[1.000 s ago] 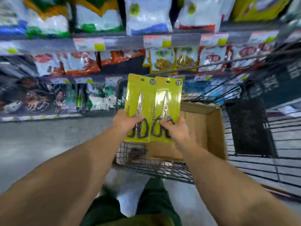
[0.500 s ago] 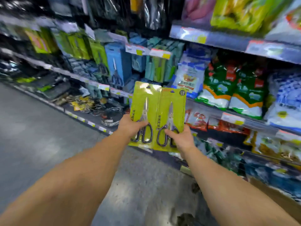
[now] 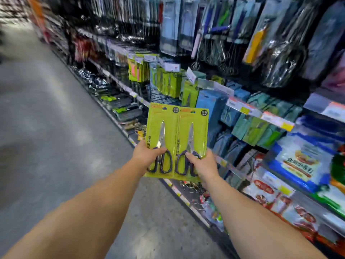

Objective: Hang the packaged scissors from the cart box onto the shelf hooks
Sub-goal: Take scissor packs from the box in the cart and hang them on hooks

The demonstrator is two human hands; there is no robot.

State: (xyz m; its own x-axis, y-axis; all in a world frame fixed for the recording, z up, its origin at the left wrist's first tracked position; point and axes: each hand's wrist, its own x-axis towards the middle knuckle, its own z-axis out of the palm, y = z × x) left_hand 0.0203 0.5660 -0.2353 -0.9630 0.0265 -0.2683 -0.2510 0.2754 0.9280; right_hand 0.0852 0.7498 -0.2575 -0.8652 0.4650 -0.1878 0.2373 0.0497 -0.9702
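I hold two packaged scissors side by side, upright, in front of the shelving. Each is a lime-green card with steel blades and dark handles. My left hand (image 3: 147, 156) grips the lower part of the left pack (image 3: 161, 128). My right hand (image 3: 202, 165) grips the bottom of the right pack (image 3: 193, 131). Matching green scissor packs (image 3: 169, 82) hang on the shelf hooks beyond, above and slightly left of the ones I hold. The cart and its box are out of view.
Shelving runs along the right: blue and teal hanging packs (image 3: 212, 105), whisks and utensils (image 3: 214, 51) above, food bags (image 3: 302, 161) at lower right. Price-tag strips (image 3: 261, 114) jut from the shelf edges. Grey aisle floor (image 3: 46, 128) lies to the left.
My view has swung from the cart and its cardboard box, left along the shelves, to the scissor section. Both hands kept hold of the two packs, which now sit nearer the hanging green packs.
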